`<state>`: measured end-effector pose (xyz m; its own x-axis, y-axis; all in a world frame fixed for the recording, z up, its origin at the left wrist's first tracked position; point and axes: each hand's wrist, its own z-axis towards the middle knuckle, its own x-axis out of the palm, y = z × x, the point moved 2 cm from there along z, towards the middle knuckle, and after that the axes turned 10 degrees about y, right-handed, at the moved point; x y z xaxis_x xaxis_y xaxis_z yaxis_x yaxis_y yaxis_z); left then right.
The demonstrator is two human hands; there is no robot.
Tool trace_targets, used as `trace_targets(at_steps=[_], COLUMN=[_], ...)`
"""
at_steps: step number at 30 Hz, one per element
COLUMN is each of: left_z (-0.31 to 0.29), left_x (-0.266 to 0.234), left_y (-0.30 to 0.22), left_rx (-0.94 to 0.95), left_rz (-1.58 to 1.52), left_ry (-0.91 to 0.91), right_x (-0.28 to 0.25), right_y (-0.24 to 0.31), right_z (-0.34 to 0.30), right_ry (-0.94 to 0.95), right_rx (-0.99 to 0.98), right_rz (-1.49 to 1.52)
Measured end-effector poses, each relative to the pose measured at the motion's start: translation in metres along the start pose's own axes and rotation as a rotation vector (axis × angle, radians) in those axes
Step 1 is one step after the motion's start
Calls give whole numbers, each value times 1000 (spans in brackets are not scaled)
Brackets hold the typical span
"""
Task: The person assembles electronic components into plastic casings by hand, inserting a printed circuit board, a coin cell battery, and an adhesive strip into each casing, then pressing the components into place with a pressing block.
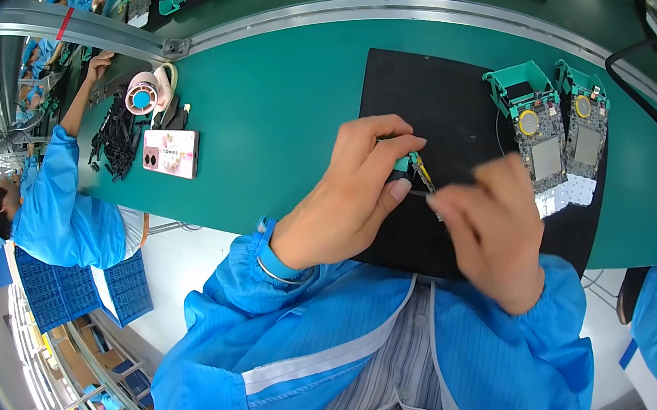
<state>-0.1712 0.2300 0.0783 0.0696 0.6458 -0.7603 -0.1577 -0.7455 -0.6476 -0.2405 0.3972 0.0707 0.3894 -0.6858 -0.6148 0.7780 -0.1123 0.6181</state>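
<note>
Over the black mat (pixel 399 81), my left hand (pixel 339 190) pinches a small electronic part (pixel 423 170) between thumb and fingers. Teal plastic and a narrow yellow strip show on it; its exact kind is not clear. My right hand (pixel 499 236) is blurred by motion, its fingers curled together at the part's near end. Whatever they grip is hidden. Two circuit boards lie at the mat's right side: the nearer one (pixel 545 155) and the farther one (pixel 587 148). Each has a teal plastic bracket at its far end, a round yellow-rimmed piece and a silvery square.
On the green table (pixel 274 115), a phone (pixel 170 152), a small pink fan (pixel 142 97) and a pile of black parts (pixel 116 136) sit at left. A metal rail (pixel 355 6) runs along the back. A black cable (pixel 648 106) arches at right. Another person (pixel 76 197) works at left.
</note>
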Motion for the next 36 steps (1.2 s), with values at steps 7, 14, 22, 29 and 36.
trace_targets(at_steps=[7,14,22,29,36], left_z=[2,-5,-27,-20,-18], left_x=[6,24,39,62,73], left_y=[1,18,15,9,6], left_rx=[-9,226,-53,-540,-430], left_rz=[30,-112,-1,-681,-674], left_ry=[-24,-259,-376,30,-147], right_x=[29,13,32,31,38], right_y=[-29,-7,-20,-22,-19], right_z=[1,-13,-41,-40,-40], right_ry=[-117,-76,-102,-13,-173], right_rx=[426,372,271,135,289], right_rz=[407,417,164,54,125])
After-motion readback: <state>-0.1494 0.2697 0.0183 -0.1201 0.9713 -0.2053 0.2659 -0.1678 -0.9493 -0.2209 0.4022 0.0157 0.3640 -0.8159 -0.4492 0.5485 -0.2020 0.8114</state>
